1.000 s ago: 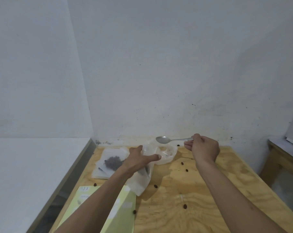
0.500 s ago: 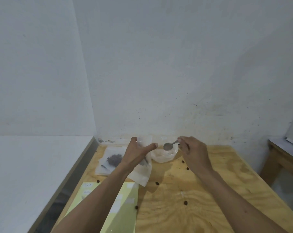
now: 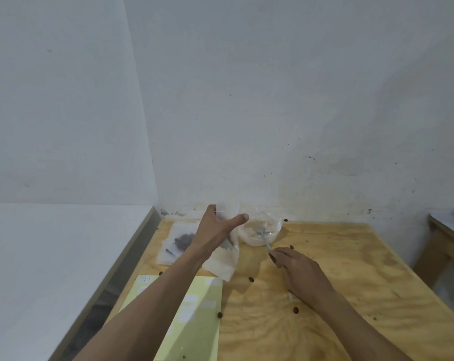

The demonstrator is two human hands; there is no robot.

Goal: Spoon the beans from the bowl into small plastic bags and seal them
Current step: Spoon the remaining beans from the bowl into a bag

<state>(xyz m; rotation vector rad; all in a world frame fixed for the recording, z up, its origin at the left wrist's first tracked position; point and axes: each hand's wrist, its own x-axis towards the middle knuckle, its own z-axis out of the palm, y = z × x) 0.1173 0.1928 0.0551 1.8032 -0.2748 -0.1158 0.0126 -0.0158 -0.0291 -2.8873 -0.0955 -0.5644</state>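
Beans point(image 3: 185, 239) looked light and rolly; my right hand point(image 3: 302, 276) gripped the spoon point(image 3: 263, 237) handle in the bowl point(image 3: 271, 237). My left hand point(image 3: 215, 234) pinched the limp bag point(image 3: 224, 259) near its mouth, best hold I judged

A plywood bench point(image 3: 338, 269) with visible grain fills the lower right part of the view. At its near left side lies a pale yellow-green folder point(image 3: 194, 321), with small white labels on its cover. A white wall point(image 3: 272, 100) rises behind the far edge of the bench, with dark specks and stains low down. To the left stands a white surface point(image 3: 51, 256) with a wooden edge. At the far right, part of another wooden table point(image 3: 439, 246) shows.
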